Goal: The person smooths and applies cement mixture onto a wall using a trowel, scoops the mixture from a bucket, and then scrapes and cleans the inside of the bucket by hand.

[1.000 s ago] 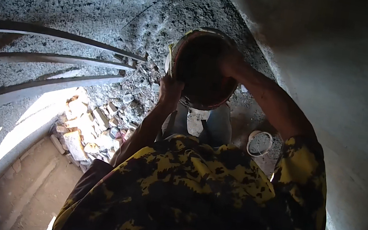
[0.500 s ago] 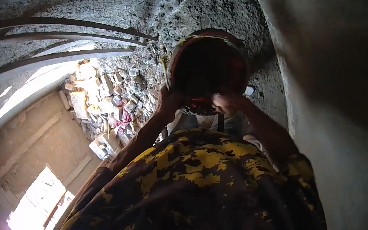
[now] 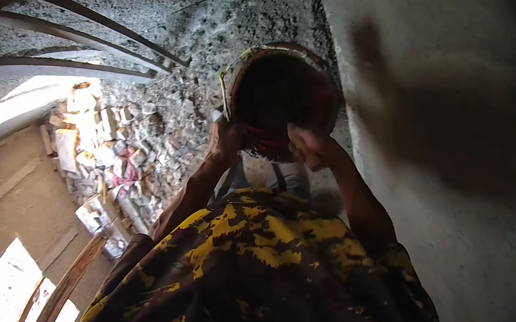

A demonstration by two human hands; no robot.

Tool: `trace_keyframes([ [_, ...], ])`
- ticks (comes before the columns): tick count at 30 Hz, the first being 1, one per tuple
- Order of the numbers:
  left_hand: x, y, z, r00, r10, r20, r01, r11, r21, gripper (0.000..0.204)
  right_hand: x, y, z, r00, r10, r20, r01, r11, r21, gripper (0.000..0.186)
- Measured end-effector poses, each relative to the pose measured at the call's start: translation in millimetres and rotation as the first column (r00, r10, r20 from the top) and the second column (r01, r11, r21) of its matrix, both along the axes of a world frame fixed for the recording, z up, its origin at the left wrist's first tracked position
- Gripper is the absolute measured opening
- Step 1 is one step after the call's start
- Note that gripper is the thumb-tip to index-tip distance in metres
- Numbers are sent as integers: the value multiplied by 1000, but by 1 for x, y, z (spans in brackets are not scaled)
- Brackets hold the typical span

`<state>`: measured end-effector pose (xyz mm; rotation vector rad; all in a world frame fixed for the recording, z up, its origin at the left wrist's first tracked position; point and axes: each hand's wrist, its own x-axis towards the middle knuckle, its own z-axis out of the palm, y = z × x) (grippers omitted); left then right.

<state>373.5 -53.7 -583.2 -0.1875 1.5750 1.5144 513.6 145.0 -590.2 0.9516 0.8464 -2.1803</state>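
A round bucket [image 3: 330, 105] with a dark inside and a reddish inner wall is in front of my body, its mouth facing up. A thin pale handle [image 3: 223, 95] runs along its left side. My left hand [image 3: 226, 137] is closed on the near left edge of the bucket. My right hand [image 3: 309, 148] is at the near right edge, fingers curled in. Whatever it grips, if anything, cannot be made out. Deep shadow hides the bucket's contents.
Broken bricks and rubble [image 3: 103, 149] lie to the left, with a reddish cloth scrap [image 3: 126, 173] among them. Long bars [image 3: 81, 36] stretch across the upper left. A wooden post [image 3: 70, 283] stands lower left. A smooth pale wall surface [image 3: 414, 207] fills the right side.
The view has shifted, so the rubble and bars now appear further left. My left hand stays on the bucket. My right hand, blurred before, is sharper and remains by the near right edge.
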Motion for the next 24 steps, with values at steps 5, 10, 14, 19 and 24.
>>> trace_keyframes([
  [5, 0, -14, 7, 999, 16, 37, -18, 998, 58, 37, 1, 13, 49, 646, 759, 87, -189, 48, 981, 24],
  [10, -13, -35, 26, 999, -3, -41, 2, 1000, -16, 39, -31, -12, -7, 492, 719, 490, -194, -458, 867, 17],
  [14, -29, -71, -1, 998, 21, -52, -29, 985, -171, 35, -50, -76, -36, 664, 727, 174, -170, -80, 982, 15],
  [19, -39, -117, -12, 988, 128, -92, -141, 977, -158, 15, -66, -102, -83, 574, 758, 308, -109, -302, 947, 17],
  [24, -55, -172, -5, 987, 128, -96, -140, 980, -139, 23, -129, -113, -61, 491, 716, 496, -135, -499, 856, 27],
])
